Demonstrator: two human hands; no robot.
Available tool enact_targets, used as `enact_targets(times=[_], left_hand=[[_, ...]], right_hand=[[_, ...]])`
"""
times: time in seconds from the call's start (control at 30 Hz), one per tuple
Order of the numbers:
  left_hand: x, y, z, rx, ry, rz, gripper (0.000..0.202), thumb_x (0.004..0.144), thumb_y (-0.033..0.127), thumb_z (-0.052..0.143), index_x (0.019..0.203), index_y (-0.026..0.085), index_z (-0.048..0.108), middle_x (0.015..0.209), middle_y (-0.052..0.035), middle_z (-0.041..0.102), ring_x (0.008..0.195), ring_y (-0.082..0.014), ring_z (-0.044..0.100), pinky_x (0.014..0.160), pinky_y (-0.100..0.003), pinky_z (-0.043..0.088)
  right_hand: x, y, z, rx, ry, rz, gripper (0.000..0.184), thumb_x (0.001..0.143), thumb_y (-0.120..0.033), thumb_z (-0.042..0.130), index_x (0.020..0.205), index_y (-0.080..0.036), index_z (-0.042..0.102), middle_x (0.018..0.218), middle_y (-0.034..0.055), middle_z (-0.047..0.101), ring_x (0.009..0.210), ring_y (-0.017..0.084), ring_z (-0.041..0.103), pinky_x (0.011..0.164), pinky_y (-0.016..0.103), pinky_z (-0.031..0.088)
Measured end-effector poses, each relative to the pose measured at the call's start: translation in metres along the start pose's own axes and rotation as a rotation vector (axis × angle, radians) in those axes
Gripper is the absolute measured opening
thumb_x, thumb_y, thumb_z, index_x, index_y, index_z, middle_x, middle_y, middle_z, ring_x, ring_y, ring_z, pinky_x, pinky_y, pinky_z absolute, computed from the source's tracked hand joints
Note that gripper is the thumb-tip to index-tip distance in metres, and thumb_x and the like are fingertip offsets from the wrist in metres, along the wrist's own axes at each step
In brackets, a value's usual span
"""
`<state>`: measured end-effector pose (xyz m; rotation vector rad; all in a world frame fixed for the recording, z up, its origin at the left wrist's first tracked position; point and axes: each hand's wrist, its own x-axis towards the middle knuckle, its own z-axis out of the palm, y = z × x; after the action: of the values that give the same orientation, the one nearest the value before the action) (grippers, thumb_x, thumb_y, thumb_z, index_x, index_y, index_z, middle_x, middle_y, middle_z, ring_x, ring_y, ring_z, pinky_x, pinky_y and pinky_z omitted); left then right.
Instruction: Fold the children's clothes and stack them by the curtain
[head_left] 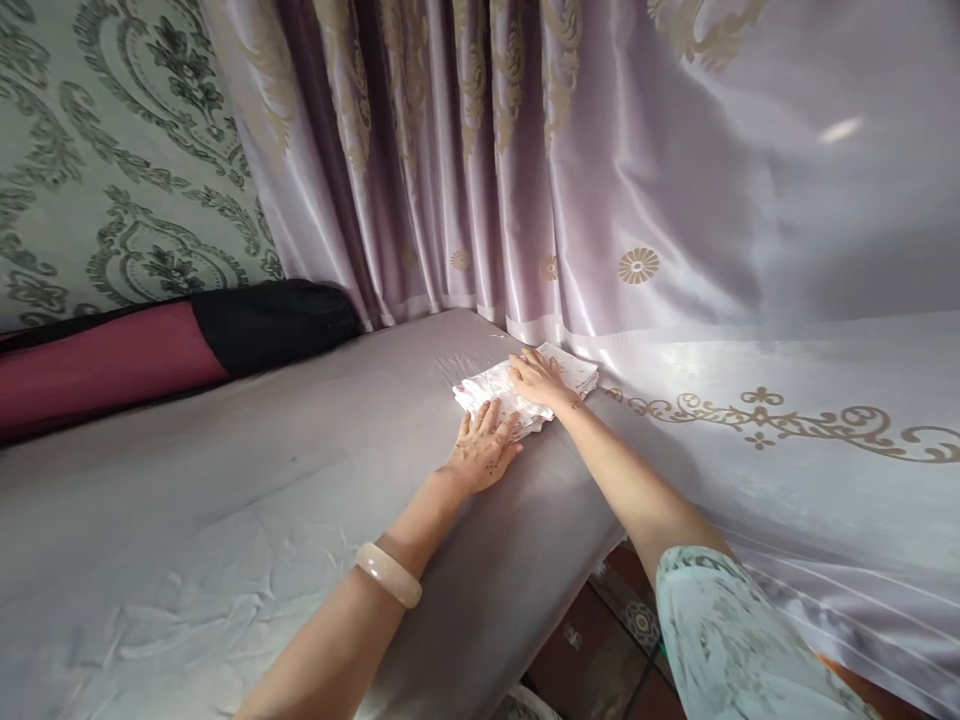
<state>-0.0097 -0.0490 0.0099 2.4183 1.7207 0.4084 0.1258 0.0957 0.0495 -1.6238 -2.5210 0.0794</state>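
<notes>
Cloth (576, 372) folded, white w/ pink print; L hand (484, 447), R hand (537, 381) flat atop, fingers spread.

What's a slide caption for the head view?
Left hand and right hand rest flat on a folded white cloth near the bed edge, beside lilac curtains.

Both hands lie flat on a folded white floral cloth (525, 392) on the grey-sheeted bed (225, 520): left hand (482, 448) at its near edge, right hand (537, 379) on top, beside the lilac curtain (675, 200).
</notes>
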Motion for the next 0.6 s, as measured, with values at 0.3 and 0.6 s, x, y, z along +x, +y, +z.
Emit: enact_targets(times=[0.3, 0.6], left_hand=[[-0.061, -0.058, -0.019, -0.048, -0.038, -0.036, 0.054, 0.097, 0.046, 0.038, 0.147, 0.024, 0.038, 0.158, -0.0142, 0.028, 0.147, -0.0291, 0.021, 0.117, -0.053, 0.022], [-0.139, -0.153, -0.029, 0.030, 0.046, -0.316, 0.048, 0.094, 0.043, 0.040, 0.136, 0.023, 0.051, 0.150, -0.0150, 0.042, 0.141, -0.0314, 0.035, 0.111, -0.050, 0.033]], right_hand=[[-0.017, -0.038, 0.018, 0.005, 0.003, -0.113, 0.051, 0.101, -0.040, 0.021, 0.142, -0.025, 0.047, 0.155, 0.0095, 0.035, 0.144, 0.030, 0.022, 0.114, 0.061, 0.014], [-0.009, -0.033, 0.022, -0.057, 0.029, -0.144, 0.044, 0.100, -0.037, 0.027, 0.127, -0.026, 0.059, 0.139, 0.0082, 0.054, 0.134, 0.028, 0.037, 0.111, 0.058, 0.021]])
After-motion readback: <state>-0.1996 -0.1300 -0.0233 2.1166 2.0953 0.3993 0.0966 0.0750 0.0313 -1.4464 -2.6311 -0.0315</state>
